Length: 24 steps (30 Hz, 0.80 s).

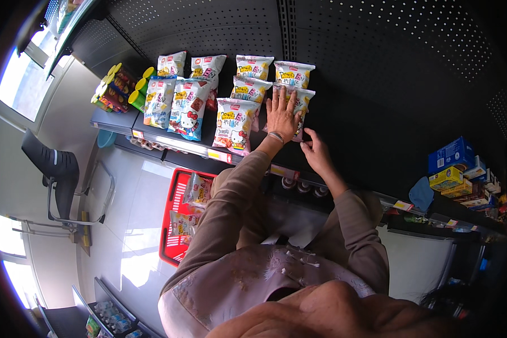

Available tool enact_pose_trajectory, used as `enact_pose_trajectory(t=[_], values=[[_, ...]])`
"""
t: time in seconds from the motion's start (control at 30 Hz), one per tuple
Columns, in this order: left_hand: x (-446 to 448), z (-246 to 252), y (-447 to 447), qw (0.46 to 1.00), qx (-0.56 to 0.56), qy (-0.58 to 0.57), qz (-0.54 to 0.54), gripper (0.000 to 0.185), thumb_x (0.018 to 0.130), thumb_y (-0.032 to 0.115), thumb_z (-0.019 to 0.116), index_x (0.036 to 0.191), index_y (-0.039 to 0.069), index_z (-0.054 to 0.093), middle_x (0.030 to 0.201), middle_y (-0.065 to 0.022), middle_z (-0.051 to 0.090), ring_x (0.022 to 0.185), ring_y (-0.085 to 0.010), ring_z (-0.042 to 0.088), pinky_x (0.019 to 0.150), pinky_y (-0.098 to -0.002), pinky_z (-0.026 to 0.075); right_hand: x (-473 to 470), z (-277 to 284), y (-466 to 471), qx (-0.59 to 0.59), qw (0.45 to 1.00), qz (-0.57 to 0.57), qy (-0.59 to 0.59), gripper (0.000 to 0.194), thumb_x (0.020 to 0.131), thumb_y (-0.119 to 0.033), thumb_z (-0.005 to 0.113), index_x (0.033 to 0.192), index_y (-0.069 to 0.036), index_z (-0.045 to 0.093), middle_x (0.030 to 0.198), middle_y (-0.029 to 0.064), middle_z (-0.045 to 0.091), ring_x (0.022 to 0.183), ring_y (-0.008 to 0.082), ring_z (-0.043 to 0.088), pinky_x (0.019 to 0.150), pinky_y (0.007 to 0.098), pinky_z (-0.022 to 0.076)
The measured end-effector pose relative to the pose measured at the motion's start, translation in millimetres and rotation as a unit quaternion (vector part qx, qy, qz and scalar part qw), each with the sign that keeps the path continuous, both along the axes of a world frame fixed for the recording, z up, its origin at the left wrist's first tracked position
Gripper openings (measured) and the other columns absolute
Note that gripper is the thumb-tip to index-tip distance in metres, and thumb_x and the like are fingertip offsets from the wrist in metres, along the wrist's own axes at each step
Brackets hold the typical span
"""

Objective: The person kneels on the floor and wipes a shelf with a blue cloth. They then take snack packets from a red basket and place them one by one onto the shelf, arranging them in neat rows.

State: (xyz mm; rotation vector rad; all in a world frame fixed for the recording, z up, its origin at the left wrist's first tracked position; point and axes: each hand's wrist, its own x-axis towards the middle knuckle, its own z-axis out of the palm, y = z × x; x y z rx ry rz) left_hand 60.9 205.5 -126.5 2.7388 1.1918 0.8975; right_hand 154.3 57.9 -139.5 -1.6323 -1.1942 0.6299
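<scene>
My left hand (282,113) lies flat, fingers spread, over a snack bag (305,98) at the right end of the rows on the black shelf. It hides much of that bag's front. Close to the bag's lower right corner is my right hand (319,152), thumb and forefinger apart; whether they touch the bag is hard to tell. Another bag (295,74) stands right behind. To the left, a pink-and-white snack bag (235,126) leads a row of similar bags, and a blue-and-white bag (189,110) fronts the row beyond it.
A red shopping basket (165,236) with several snack bags (197,189) sits on the floor at my left. Lidded canisters (115,88) stand at the shelf's left end. Boxes (451,154) and a blue cloth (421,193) lie to the right. A black chair (53,162) stands farther left.
</scene>
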Motion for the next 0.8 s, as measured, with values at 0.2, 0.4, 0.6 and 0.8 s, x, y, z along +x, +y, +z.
enact_pose_trajectory(t=[0.2,0.4,0.6,0.8], values=[[-7,21,-8,0.999,0.005,-0.034,-0.016,0.071,0.097,0.033,0.059,0.16,0.016,0.031,0.166,-0.0183,0.025,0.152,-0.0429,0.022,0.122,-0.0591,0.018,19,5,3,0.088,0.986,-0.04,-0.139,0.042,0.087,0.0,0.069,0.127,-0.002,0.057,0.114,0.0203,0.066,0.09,0.0332,0.069,0.079,0.0419,0.0563],[-74,75,-45,0.955,0.037,-0.288,-0.07,0.06,0.094,0.019,0.062,0.147,0.0,0.043,0.156,-0.0264,0.036,0.142,-0.0454,0.037,0.118,-0.0524,0.029,32,11,2,0.053,0.988,-0.079,-0.12,0.042,0.093,-0.004,0.068,0.134,-0.006,0.059,0.125,0.0129,0.069,0.083,0.0193,0.07,0.076,0.0337,0.0567],[-255,23,-107,0.961,0.001,-0.238,0.144,0.047,0.095,0.018,0.061,0.138,0.002,0.052,0.149,-0.0229,0.046,0.137,-0.0432,0.044,0.115,-0.05,0.035,34,17,-10,0.03,0.995,-0.026,-0.094,0.04,0.098,-0.01,0.063,0.138,-0.008,0.057,0.115,0.0161,0.071,0.089,0.0233,0.071,0.08,0.0375,0.0562],[-419,-106,-184,0.889,-0.124,-0.161,0.411,0.046,0.094,0.025,0.066,0.131,0.0,0.055,0.132,-0.0244,0.057,0.12,-0.041,0.057,0.101,-0.0453,0.048,27,31,-28,0.047,0.999,0.025,0.01,0.044,0.103,-0.015,0.062,0.145,-0.009,0.053,0.096,0.0088,0.07,0.083,0.01,0.06,0.074,0.027,0.0501]])
